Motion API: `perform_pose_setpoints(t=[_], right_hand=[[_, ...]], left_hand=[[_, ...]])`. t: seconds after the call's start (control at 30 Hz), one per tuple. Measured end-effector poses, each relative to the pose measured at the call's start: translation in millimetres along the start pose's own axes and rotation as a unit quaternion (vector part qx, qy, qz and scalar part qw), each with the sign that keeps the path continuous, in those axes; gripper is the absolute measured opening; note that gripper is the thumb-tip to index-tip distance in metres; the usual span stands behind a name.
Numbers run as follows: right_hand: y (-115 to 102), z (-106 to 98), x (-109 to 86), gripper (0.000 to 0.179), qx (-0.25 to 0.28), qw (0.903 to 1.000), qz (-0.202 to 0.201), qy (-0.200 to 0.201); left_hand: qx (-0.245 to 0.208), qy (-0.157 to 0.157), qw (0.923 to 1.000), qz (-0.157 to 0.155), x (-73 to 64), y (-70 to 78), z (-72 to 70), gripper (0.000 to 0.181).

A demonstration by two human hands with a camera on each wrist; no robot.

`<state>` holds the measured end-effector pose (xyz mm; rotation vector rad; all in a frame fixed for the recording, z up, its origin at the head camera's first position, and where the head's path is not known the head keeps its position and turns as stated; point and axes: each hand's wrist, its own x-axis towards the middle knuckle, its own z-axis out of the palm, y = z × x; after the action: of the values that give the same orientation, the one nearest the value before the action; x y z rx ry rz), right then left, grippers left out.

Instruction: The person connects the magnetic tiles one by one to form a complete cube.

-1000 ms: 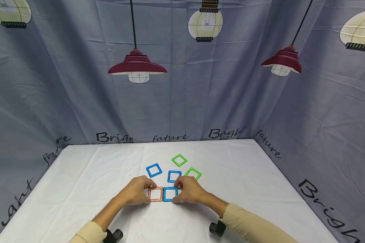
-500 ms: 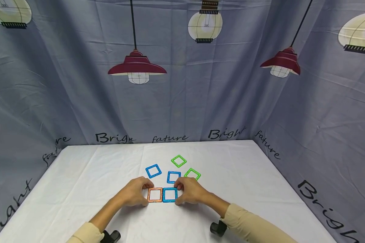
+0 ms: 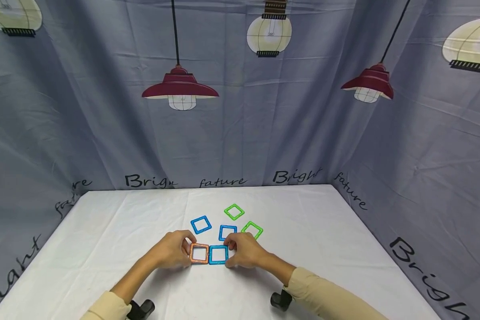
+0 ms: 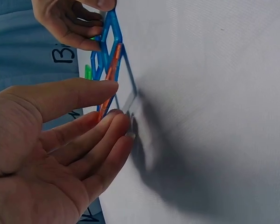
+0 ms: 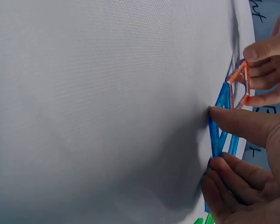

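Observation:
An orange square frame tile (image 3: 200,245) and a blue square frame tile (image 3: 218,246) meet edge to edge near the middle of the white table. My left hand (image 3: 171,250) pinches the orange tile by its outer side, thumb and fingers at its corners. On the other side my right hand (image 3: 246,250) grips the blue tile's outer edge between thumb and fingers. In the left wrist view the orange tile (image 4: 114,65) tilts up off the cloth, with its shadow beneath. From the right wrist, the blue tile (image 5: 213,130) also stands at an angle, joined to the orange one.
Behind the hands lie two loose blue tiles, one at the left (image 3: 198,218) and one nearer the right hand (image 3: 228,226). Beyond them are a green tile (image 3: 229,208) and another green tile (image 3: 257,226). A grey printed curtain (image 3: 240,146) hangs behind the white-covered table (image 3: 104,222).
Both hands have shifted a little left with the joined tiles. The orange tile has tipped up from lying flat, and the left fingers have closed in on its outer side.

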<state>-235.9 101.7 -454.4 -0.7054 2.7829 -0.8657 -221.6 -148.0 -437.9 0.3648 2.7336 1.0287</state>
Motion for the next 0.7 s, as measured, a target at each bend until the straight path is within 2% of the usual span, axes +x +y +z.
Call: perform_pose_setpoints(t=[0.2, 0.47, 0.7], right_hand=[[-6, 4, 5.2, 0.043, -0.012, 0.9999, -0.006, 0.000], [-9, 10, 12.3, 0.042, -0.006, 0.9998, -0.020, 0.002], [-15, 14, 16.8, 0.043, -0.001, 0.9994, -0.034, -0.002]], left_hand=[[-0.021, -0.001, 0.9997, -0.014, -3.7, -0.4, -8.7, 0.059], [-0.063, -0.002, 0.9977, 0.024, -6.3, -3.5, -19.8, 0.049], [-0.072, -0.005, 0.9968, 0.034, -8.3, -1.9, -25.9, 0.048]])
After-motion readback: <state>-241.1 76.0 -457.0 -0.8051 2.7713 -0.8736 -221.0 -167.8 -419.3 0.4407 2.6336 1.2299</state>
